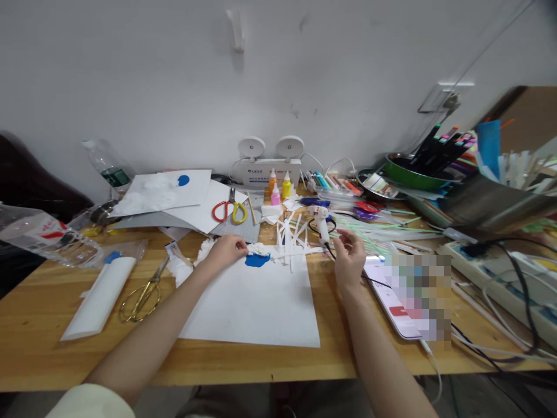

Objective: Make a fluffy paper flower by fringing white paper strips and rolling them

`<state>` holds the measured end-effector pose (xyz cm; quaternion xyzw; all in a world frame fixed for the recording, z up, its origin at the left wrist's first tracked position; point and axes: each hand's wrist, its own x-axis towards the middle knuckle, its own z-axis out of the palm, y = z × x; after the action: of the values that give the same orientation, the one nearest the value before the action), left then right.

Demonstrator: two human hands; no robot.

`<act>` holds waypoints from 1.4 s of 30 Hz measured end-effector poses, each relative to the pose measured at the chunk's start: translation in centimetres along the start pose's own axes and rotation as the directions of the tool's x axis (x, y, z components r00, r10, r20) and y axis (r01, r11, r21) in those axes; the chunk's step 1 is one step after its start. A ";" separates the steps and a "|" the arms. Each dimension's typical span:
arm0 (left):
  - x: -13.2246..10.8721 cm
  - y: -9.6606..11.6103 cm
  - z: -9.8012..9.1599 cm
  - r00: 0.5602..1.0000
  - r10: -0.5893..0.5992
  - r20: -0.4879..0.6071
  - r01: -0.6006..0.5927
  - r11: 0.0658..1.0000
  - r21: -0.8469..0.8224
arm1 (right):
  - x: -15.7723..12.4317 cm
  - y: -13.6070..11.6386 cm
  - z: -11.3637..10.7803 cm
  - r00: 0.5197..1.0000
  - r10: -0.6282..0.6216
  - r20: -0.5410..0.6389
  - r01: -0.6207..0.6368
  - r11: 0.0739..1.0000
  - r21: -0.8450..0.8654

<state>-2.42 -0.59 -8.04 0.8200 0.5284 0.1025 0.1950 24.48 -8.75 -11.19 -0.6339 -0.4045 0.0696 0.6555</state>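
My left hand [225,251] is over the upper left part of a white sheet of paper [252,307], its fingers curled together; whatever is in them is hidden. Beside its fingertips lie white crumpled bits [258,249] above a blue patch [257,260] on the sheet. To the right of the sheet, my right hand [349,253] is raised with fingers loosely bent and apart, and I see nothing held in it. Just left of it a white hot glue gun [321,223] stands with its black cord trailing past the hand. White paper strips [292,239] are piled at the sheet's top edge.
Gold scissors [141,299] and a folded white sheet [100,296] lie at left, near a plastic bottle [47,235]. Red-and-yellow scissors [229,210] rest behind. A phone [394,299] and a power strip [491,273] with cables occupy the right. Paint bottles [286,184] stand at the back.
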 end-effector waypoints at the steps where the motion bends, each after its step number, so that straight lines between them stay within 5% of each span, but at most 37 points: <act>1: 0.0 0.0 0.1 1.000 -0.006 -0.012 0.006 1.000 0.002 | 0.0 0.0 0.0 1.000 0.003 0.001 -0.003 1.000 0.002; 42: -0.7 -0.2 0.5 0.998 -0.027 -0.058 0.019 0.990 -0.137 | -0.1 0.1 -0.1 0.999 0.035 0.006 -0.036 0.998 0.050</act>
<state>-2.74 -1.22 -8.53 0.7952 0.5351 0.1604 0.2357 24.52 -8.83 -11.31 -0.6240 -0.3930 0.0931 0.6690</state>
